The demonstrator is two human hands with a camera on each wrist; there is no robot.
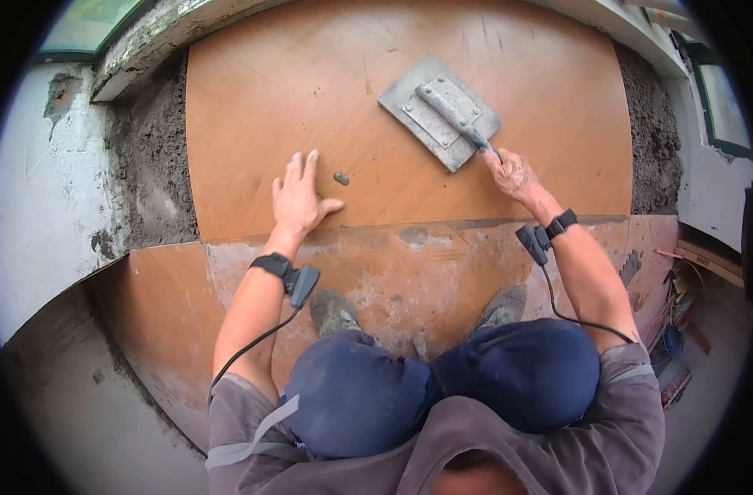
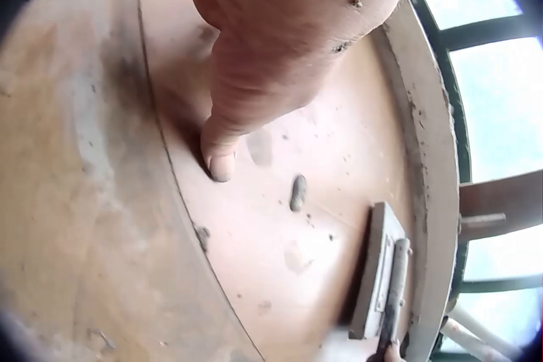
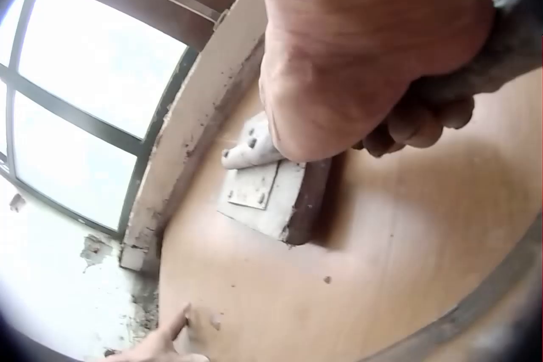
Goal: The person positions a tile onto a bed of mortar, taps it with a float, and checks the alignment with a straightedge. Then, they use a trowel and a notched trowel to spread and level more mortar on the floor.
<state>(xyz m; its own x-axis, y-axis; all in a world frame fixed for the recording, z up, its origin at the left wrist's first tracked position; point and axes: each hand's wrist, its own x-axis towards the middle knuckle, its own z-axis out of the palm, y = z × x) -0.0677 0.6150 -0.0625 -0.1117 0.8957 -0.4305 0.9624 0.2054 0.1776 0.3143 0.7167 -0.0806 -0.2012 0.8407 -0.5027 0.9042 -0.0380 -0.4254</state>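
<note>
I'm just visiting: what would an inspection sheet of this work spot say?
Surface: brown tile, lying flat; smeared step below it.
Job's things: steel float lying on the tile.
Clutter: one small mortar lump beside the left hand.
Grips: left hand flat on the tile, fingers spread; right hand grips the float's handle.
Cables: black cables trail from both wrists.
Surroundings: raw mortar at both sides of the tile; window beyond.

No text, label, brand, number or sign can be read in any view; nothing legible is borne by the float (image 1: 439, 111), the tile (image 1: 294, 91) or the wristbands (image 1: 272, 264).
</note>
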